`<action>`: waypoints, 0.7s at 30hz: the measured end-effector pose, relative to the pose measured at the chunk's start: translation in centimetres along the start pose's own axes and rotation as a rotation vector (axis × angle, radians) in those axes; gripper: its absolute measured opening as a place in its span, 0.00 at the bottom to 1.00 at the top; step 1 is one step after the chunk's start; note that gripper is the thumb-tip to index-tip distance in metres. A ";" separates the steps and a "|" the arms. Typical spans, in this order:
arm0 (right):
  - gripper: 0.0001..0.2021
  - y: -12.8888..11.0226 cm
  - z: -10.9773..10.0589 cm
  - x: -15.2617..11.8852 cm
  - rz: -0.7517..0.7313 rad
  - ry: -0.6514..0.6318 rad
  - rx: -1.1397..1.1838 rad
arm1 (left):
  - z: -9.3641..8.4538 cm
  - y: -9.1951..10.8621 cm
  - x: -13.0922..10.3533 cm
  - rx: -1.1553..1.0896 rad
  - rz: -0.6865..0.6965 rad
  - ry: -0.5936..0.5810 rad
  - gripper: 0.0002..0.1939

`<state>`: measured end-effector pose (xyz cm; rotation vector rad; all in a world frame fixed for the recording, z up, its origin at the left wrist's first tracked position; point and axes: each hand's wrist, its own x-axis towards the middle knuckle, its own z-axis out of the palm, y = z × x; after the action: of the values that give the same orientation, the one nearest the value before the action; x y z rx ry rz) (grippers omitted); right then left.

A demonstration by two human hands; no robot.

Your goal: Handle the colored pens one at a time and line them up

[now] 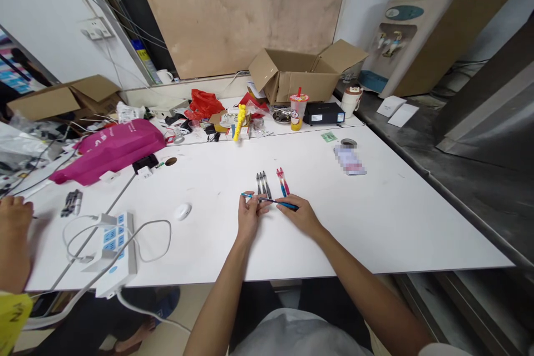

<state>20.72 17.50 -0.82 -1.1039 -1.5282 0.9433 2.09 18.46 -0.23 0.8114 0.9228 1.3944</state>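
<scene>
Near the front of the white table [217,245], my left hand [249,214] pinches a thin blue piece of a pen [247,195]. My right hand [302,214] has its fingers closed on a dark blue pen barrel [288,206], whose thin tip reaches left toward my left fingers. Whether the two pieces touch is too small to tell. Just beyond my left hand lie three grey-black pens [263,183] side by side. To their right, beyond my right hand, are two pink and blue pens [282,181].
A power strip [120,253] with looping cables and a white mouse-like object [183,211] lie left. Another person's hand [14,233] rests at the far left. Behind stand a drink cup [297,113], black box [324,114] and open carton [306,86]; a phone-like item [349,159] lies right.
</scene>
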 end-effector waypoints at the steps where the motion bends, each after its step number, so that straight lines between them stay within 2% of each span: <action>1: 0.13 0.0 0.0 0.0 -0.014 -0.014 -0.002 | 0.0 -0.1 0.0 0.003 -0.002 0.003 0.25; 5: 0.17 0.1 0.0 -0.1 0.007 -0.036 0.014 | 0.0 -0.1 -0.1 0.029 -0.007 0.005 0.25; 9: 0.16 0.1 0.2 -0.2 0.166 -0.024 0.093 | 0.3 0.2 -0.4 0.121 -0.026 -0.106 0.23; 12: 0.16 -0.1 0.2 -0.2 0.199 -0.078 0.053 | 0.4 0.3 -0.6 0.143 -0.026 -0.142 0.23; 16: 0.12 -0.2 0.2 -0.2 0.120 -0.046 0.028 | 0.4 0.2 -0.5 0.114 -0.021 -0.095 0.24; 21: 0.14 0.0 0.2 -0.2 0.139 -0.100 0.015 | 0.3 -0.1 -0.2 0.065 -0.020 -0.049 0.24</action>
<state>20.53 17.31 -0.92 -1.1794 -1.5372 1.1173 2.38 18.26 -0.14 0.8796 0.9403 1.3272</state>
